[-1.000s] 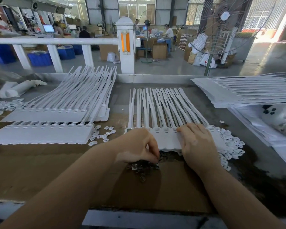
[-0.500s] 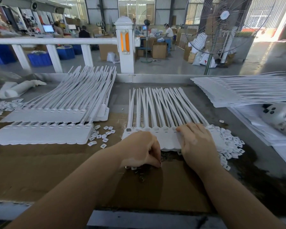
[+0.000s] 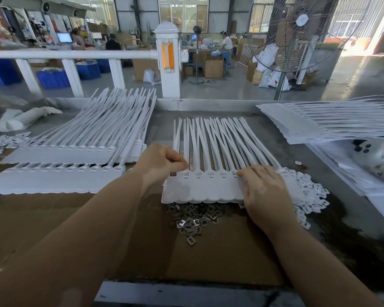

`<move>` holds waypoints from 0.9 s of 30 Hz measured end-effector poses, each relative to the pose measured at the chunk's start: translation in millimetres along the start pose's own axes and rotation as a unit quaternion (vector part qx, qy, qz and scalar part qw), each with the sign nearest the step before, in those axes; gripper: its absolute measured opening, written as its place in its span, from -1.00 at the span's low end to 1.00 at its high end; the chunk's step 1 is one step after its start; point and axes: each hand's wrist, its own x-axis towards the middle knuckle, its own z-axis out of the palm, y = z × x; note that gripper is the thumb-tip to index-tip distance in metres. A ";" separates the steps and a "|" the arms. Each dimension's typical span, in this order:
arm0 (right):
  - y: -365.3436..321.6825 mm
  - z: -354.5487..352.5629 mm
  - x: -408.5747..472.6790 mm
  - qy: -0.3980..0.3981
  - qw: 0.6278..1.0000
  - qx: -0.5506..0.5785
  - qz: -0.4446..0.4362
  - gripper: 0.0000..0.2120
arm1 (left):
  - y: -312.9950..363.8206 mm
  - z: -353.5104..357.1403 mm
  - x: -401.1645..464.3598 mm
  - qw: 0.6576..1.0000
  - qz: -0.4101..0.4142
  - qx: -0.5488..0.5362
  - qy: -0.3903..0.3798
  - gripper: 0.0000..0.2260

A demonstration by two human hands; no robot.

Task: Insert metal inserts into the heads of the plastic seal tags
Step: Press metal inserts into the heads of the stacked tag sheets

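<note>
Right now the person's left hand (image 3: 162, 161) is up at the far-left end of the strip of plastic seal tags (image 3: 208, 187), fingers curled in with thumb and forefinger pinched together just over the first head. I'd guess a metal insert sits in that pinch, though it is too small to make out from here. The right hand (image 3: 265, 192) lies flat on the strip's right half, fingers fairly straight, pressing it down to the table (image 3: 286, 138) and gripping nothing. The strip sits in front of the person, straps fanning away toward the rail. The pile of metal inserts (image 3: 192, 218) lies on the cardboard (image 3: 120, 229) just under the strip's near edge, with a heap of small white plastic caps (image 3: 308, 196) to its right.

This looks like the seating step on the first head, the row hardly begun. Next, the pinched piece wants lining up square with the head's slot and pushing home while the other hand holds the strip steady.
</note>
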 end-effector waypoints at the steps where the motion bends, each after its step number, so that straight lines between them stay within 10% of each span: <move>1: 0.0 -0.2 0.0 -0.001 1.000 0.002 -0.002 -0.68 | -0.8 -0.2 1.6 1.000 -0.005 0.003 0.001 -0.97; 27: 2.8 2.3 -0.1 0.015 1.000 0.005 -0.015 -0.86 | -0.3 7.7 -4.6 0.986 0.076 0.096 -0.111 -0.91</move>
